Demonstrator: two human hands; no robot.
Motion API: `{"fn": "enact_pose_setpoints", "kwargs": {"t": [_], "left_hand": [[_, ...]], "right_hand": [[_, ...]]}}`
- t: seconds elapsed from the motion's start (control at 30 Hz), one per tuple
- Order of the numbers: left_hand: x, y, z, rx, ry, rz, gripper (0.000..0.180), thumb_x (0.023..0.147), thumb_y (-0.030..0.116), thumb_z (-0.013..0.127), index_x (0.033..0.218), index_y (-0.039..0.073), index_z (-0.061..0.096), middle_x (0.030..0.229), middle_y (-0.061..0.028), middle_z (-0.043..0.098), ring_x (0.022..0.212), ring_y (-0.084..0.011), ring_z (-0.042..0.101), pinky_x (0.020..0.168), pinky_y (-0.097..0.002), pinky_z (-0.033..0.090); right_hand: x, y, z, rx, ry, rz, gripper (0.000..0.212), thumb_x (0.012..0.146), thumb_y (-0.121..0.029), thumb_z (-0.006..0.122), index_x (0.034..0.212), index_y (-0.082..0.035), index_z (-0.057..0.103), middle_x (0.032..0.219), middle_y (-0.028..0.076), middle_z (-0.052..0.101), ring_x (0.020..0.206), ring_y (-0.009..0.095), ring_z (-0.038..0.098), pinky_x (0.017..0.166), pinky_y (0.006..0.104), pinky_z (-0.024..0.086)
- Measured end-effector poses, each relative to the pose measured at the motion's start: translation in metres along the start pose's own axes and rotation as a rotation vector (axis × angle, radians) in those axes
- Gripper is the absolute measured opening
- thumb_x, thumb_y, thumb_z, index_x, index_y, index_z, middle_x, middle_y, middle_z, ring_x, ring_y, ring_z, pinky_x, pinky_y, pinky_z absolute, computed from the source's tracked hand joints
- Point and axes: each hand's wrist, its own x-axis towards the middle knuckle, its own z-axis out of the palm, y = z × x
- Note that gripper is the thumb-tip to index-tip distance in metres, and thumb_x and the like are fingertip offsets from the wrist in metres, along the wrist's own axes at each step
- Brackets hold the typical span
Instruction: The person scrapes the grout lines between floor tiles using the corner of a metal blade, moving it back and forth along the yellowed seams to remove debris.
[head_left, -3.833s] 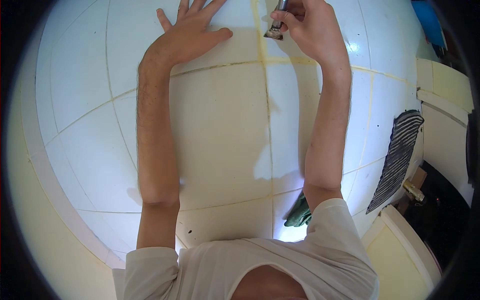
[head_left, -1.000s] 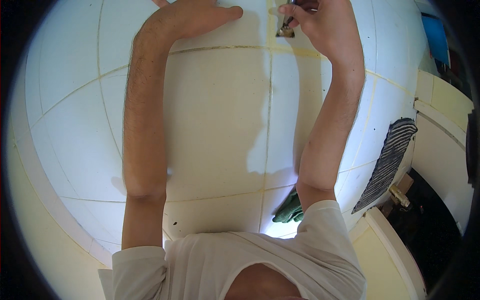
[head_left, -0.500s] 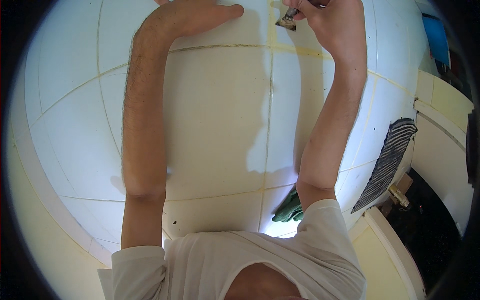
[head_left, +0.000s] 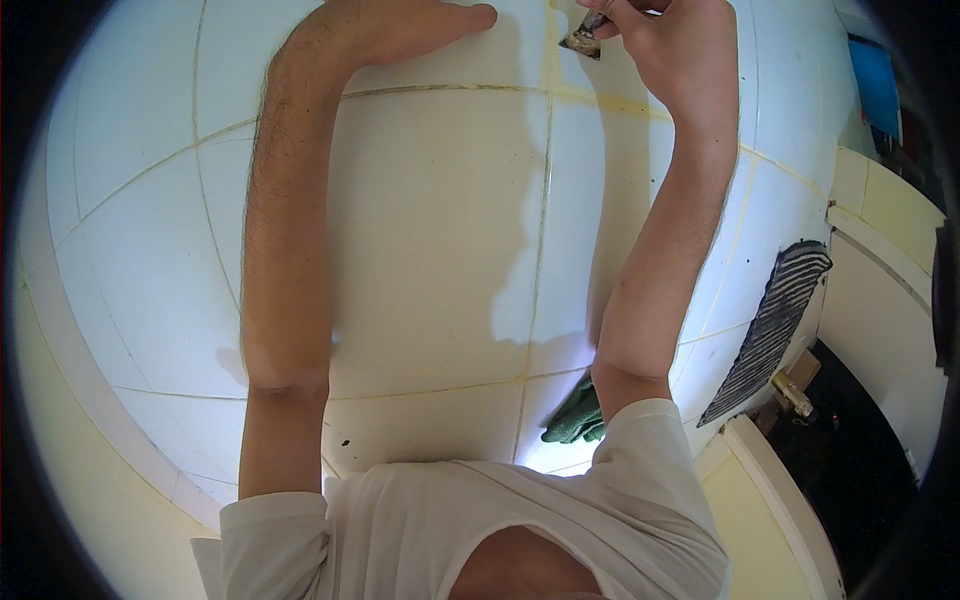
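Note:
My right hand [head_left: 672,45] grips a small scraper [head_left: 583,40] at the top of the view. Its short, flared blade is smeared with dark and tan residue and points down and left at the white tiles [head_left: 430,230], just right of a yellowish grout line [head_left: 553,60]. Whether the blade edge touches the tile, I cannot tell. At the upper left, my left hand [head_left: 400,32] is laid against the tiles with the thumb stretched toward the right. The upper frame edge cuts off its other fingers.
A dark green cloth [head_left: 573,415] lies by my right elbow. Along the right side is a black-and-grey striped mat [head_left: 770,335], with a brass-coloured fitting [head_left: 793,395] next to a dark opening. A blue object [head_left: 875,85] stands at the far right.
The scraper and my right hand have shifted slightly to the right. My left hand has moved a little up and right in the view; its pose is the same.

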Motion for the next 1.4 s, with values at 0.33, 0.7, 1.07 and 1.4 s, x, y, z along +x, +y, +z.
{"fn": "enact_pose_setpoints", "kwargs": {"t": [0.33, 0.7, 1.07, 1.4], "left_hand": [[-0.001, -0.002, 0.000, -0.020, 0.004, 0.012, 0.098, 0.089, 0.055, 0.061, 0.168, 0.022, 0.013, 0.173, -0.0201, -0.003, 0.158, -0.0444, -0.008, 0.116, -0.0795, -0.005], [-0.001, -0.002, 0.000, -0.031, 0.005, 0.012, 0.097, 0.090, 0.056, 0.061, 0.167, 0.022, 0.014, 0.173, -0.0197, -0.002, 0.158, -0.0446, -0.008, 0.116, -0.0798, -0.004], [-0.002, -0.001, -0.003, -0.012, -0.003, 0.000, 0.096, 0.090, 0.056, 0.061, 0.167, 0.023, 0.014, 0.174, -0.0194, -0.002, 0.158, -0.0446, -0.007, 0.116, -0.0796, -0.003], [-0.002, 0.000, -0.002, -0.029, 0.008, 0.011, 0.096, 0.090, 0.055, 0.061, 0.167, 0.022, 0.015, 0.173, -0.0197, -0.002, 0.158, -0.0446, -0.006, 0.117, -0.0787, -0.003]], "right_hand": [[0.000, 0.001, 0.002, -0.063, -0.009, -0.004, 0.043, 0.086, 0.008, 0.077, 0.127, 0.003, 0.062, 0.071, 0.009, 0.065, 0.064, 0.012, 0.064, 0.056, 0.0295, 0.054], [-0.006, -0.002, 0.010, -0.144, 0.170, -0.111, 0.043, 0.087, 0.009, 0.075, 0.127, 0.003, 0.062, 0.074, 0.013, 0.068, 0.067, 0.014, 0.067, 0.057, 0.0303, 0.056], [0.002, 0.000, 0.006, -0.083, 0.006, -0.017, 0.041, 0.087, 0.011, 0.074, 0.126, 0.003, 0.062, 0.073, 0.014, 0.067, 0.066, 0.015, 0.067, 0.057, 0.0316, 0.056], [0.005, 0.007, 0.006, -0.075, 0.125, -0.084, 0.041, 0.085, 0.008, 0.077, 0.123, 0.000, 0.064, 0.073, 0.011, 0.067, 0.067, 0.014, 0.064, 0.059, 0.0315, 0.054]]}}
